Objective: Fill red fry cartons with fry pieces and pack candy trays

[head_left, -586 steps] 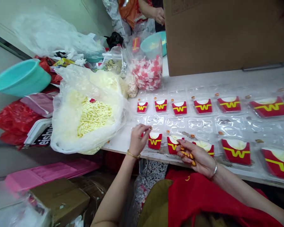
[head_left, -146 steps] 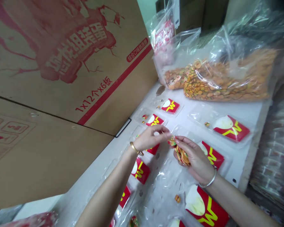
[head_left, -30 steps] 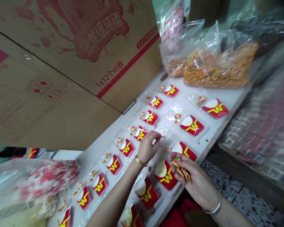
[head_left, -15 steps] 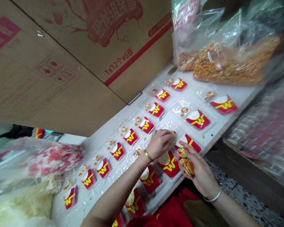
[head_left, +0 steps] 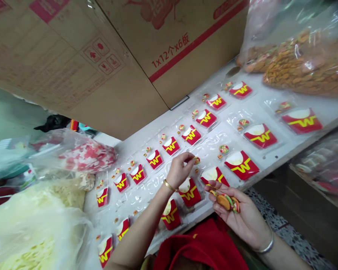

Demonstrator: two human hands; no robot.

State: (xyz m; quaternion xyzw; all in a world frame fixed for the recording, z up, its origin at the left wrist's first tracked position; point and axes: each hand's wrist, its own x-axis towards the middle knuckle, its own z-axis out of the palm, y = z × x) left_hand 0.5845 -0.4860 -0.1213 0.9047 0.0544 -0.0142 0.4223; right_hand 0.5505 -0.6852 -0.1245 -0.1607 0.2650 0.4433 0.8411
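Shifts left hand (head_left: 180, 170) along the front row since half a second ago, leaving a pizza-like disc (head_left: 224, 149) beside one red carton (head_left: 242, 165) and reaching to the next carton (head_left: 215, 176) on the left. Pinches another disc (head_left: 197, 160) there between thumb and fingertips, near a small burger piece (head_left: 196, 171); resting in the clear plastic or just above it, cannot tell. Cradles a few loose discs (head_left: 224, 201) in right hand (head_left: 243, 215), palm up, fingers half curled.

Seems finished along the back row, with discs beside nearly every carton. Shows three discs set at the front row's right end. Apparently leaves cartons farther left, such as the near-left carton (head_left: 105, 251), without discs, with only burger pieces visible; partly hidden behind left forearm (head_left: 146, 221), so not certain.
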